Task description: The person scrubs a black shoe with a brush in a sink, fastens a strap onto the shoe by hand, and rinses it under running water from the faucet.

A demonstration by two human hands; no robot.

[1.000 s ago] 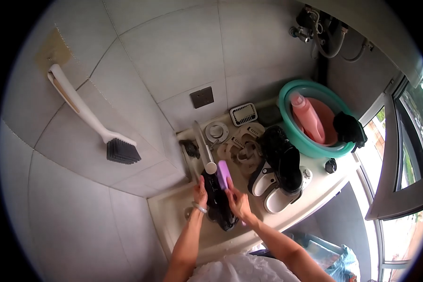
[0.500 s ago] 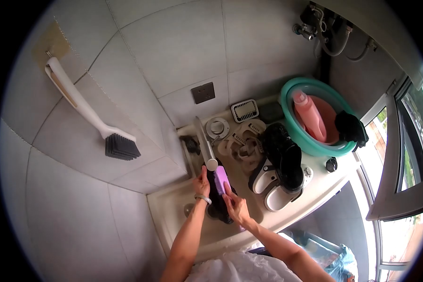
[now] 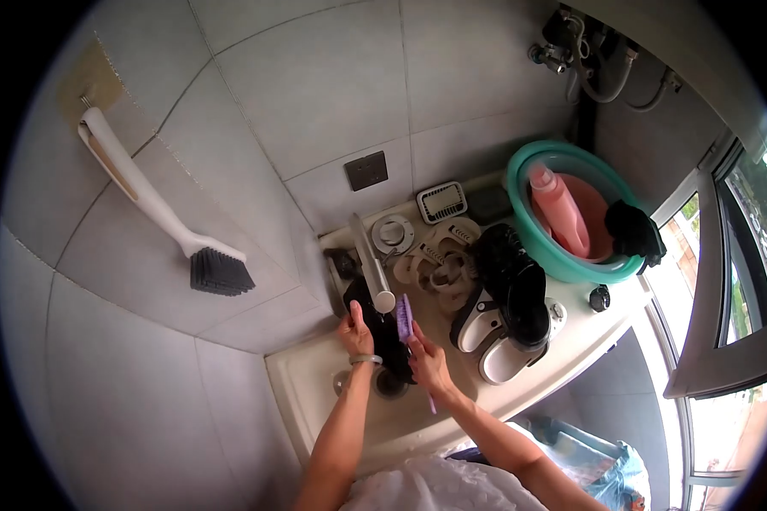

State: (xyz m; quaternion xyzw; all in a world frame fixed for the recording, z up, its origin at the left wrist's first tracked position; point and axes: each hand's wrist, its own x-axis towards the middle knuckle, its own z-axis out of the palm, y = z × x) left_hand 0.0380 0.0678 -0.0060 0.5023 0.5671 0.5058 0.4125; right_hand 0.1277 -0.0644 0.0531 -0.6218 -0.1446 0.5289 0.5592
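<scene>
A long black shoe (image 3: 389,342) lies tilted in the sink beneath the faucet (image 3: 384,301), a drop of water showing near its spout. My left hand (image 3: 356,334) grips the shoe's left side, thumb up, with the other fingers partly hidden. Closed around the handle of a purple brush (image 3: 404,317) is my right hand (image 3: 429,362), just right of the shoe. The brush is turned on its side, its bristles towards the shoe; I cannot tell whether they touch it.
Beige sandals (image 3: 446,264), white-and-black clogs (image 3: 507,358) and another black shoe (image 3: 520,277) crowd the sink's right side. Behind them stands a green basin (image 3: 524,221) holding a pink bottle (image 3: 562,209). A large white brush (image 3: 141,183) hangs on the left wall. An open window frame (image 3: 699,341) is at right.
The black shoe has shifted up and left under the faucet, with my left hand moving left. My right hand has rolled the brush from flat onto its side, away from the shoe's top.
</scene>
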